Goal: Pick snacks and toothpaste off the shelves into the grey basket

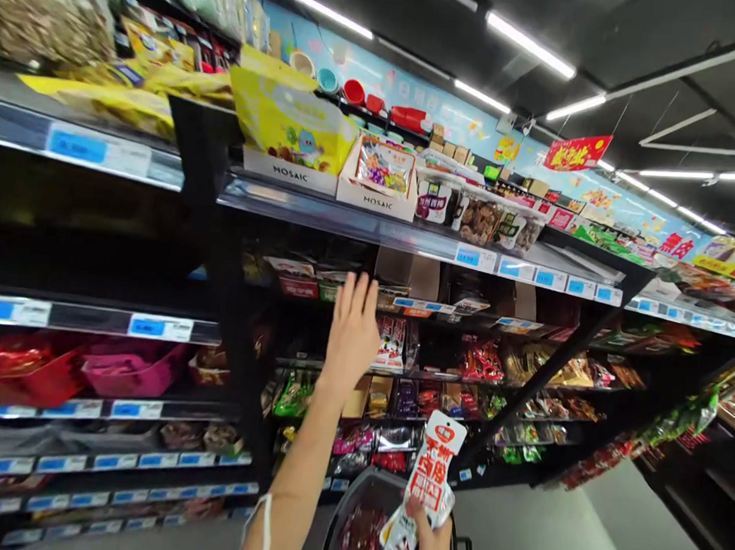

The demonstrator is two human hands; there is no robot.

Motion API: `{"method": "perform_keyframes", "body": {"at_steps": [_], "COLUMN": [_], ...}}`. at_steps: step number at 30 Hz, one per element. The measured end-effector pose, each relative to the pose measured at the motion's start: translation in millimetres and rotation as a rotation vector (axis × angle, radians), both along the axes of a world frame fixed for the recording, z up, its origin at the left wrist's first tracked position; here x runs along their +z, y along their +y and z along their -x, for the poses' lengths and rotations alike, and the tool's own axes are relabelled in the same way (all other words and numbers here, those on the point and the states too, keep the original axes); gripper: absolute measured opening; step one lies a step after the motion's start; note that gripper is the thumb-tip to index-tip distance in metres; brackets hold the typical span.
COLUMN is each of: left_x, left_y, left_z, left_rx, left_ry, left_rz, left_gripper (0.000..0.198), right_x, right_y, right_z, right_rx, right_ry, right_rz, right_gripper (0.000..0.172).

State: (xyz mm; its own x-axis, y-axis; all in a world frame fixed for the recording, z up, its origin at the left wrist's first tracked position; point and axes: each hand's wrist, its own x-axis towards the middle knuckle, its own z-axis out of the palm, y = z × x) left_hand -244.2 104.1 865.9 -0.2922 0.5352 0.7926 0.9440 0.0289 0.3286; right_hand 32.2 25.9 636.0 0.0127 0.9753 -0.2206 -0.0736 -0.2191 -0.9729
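My left hand reaches out toward the shelves, fingers stretched and holding nothing that shows. Its fingertips are in front of a row of boxed snack packets under the top shelf; whether they touch cannot be told. Low in the view, my right hand grips narrow white snack packets with red print, at least two of them overlapping. Below these sits a dark basket with reddish-brown packaged goods in it, partly hidden by the packets.
Yellow bags and a white MOSAIC box stand on the top shelf, with clear tubs beside them. A dark upright post divides the shelving. Red and pink bins are on the left. Pale floor shows lower right.
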Motion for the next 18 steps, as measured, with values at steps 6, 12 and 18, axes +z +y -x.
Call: {"method": "perform_keyframes", "body": {"at_steps": [6,12,18], "left_x": [-112.5,-195.7,-203.9], "left_y": [-38,-80,-78], "left_z": [-104,-154,-149], "left_rx": [-0.506,-0.645,-0.725], "left_ry": [-0.494,-0.994,-1.356], "left_rz": [0.282,0.646,0.480], "left_gripper": [0.049,0.086,0.079], "right_x": [6.0,3.6,0.4], "right_y": [-7,-18,-20], "right_z": [7,7,0], "right_rx": [0.052,0.011,0.048], "right_ry": [0.010,-0.059,-0.029], "right_rz": [-0.006,-0.026,0.069], "right_gripper": [0.046,0.031,0.039]}}
